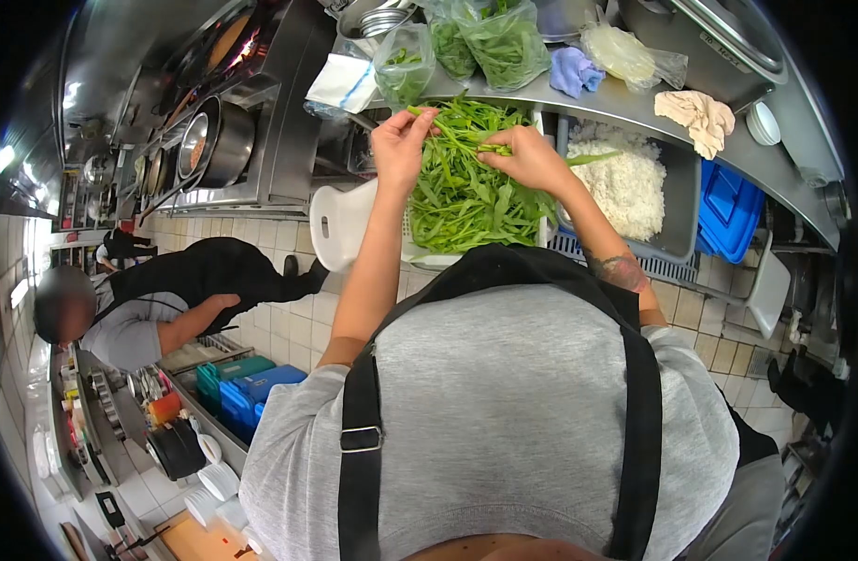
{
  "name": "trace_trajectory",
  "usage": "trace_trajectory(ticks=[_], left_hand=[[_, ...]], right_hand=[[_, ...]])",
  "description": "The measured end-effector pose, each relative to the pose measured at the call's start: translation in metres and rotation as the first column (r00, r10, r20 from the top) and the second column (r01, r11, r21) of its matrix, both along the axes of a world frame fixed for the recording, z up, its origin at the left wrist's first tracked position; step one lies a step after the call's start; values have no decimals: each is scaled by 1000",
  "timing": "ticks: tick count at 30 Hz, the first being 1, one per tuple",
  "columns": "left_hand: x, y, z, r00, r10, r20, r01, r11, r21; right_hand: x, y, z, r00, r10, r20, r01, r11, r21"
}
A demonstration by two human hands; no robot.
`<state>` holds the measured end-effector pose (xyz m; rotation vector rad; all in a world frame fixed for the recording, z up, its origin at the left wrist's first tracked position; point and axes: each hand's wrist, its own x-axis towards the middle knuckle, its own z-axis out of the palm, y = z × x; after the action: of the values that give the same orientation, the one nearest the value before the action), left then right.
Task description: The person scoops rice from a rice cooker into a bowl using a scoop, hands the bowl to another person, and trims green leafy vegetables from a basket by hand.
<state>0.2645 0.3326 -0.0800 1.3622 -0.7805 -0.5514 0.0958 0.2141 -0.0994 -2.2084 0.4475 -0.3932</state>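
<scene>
Leafy green vegetables (471, 201) fill a white basket in front of my body. Over its left part, my left hand (403, 140) pinches the end of a green stem with thumb and fingers. My right hand (524, 159) is closed on several green stems above the right part of the pile, with a leaf sticking out on its far side. A few stems run between the two hands. To the right of the basket, white rice (621, 192) lies in a grey tub (677, 201).
Plastic bags of greens (504, 61), a blue cloth (575, 72) and a beige cloth (695, 120) lie on the steel counter (625, 110). A pan (228, 140) stands on the stove at left. Another person (205, 290) stands at left. A blue lid (731, 210) is at right.
</scene>
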Motion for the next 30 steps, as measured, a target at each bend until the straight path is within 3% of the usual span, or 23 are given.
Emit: trace_trajectory(ticks=[3, 6, 7, 10, 13, 16, 17, 20, 21, 24, 27, 30], left_hand=[[-5, -1, 2, 1000, 8, 8, -8, 1000, -22], [-23, -1, 6, 998, 59, 9, -59, 998, -20], [-27, -2, 5, 997, 70, 20, -70, 997, -10], [-33, -4, 3, 993, 105, 46, -105, 994, 7], [-35, -4, 11, 989, 127, 81, -130, 991, 41], [-31, -4, 20, 986, 96, 138, -114, 986, 122], [-30, -5, 18, 988, 76, 132, -94, 986, 137], [-35, -10, 9, 995, 37, 97, -49, 991, 128], [-37, -12, 11, 996, 29, 84, -39, 992, 117], [-43, -11, 19, 947, 83, 311, -142, 975, 174], [-40, -12, 8, 911, 114, 397, -191, 969, 159], [-43, -11, 0, 960, 114, 255, -152, 979, 135]], right_hand=[[0, 2, -10, 971, -151, 188, 120, 979, 166], [7, -10, -33, 945, -310, 104, 234, 864, 446], [12, -14, -42, 923, -364, 124, 270, 844, 463], [18, -18, -54, 917, -399, 6, 265, 620, 739], [16, -28, -64, 865, -501, -27, 286, 448, 847], [8, -23, -49, 960, -272, 66, 67, 451, 890], [7, -18, -36, 981, -191, 16, 68, 425, 902], [6, -10, -21, 990, -110, 82, -35, 378, 925], [6, -11, -16, 994, -89, 56, -17, 391, 920], [7, -12, -25, 990, -69, 119, -72, 477, 876], [8, -11, -28, 987, -37, 154, -86, 689, 720], [8, -11, -29, 977, -212, 1, 187, 865, 466]])
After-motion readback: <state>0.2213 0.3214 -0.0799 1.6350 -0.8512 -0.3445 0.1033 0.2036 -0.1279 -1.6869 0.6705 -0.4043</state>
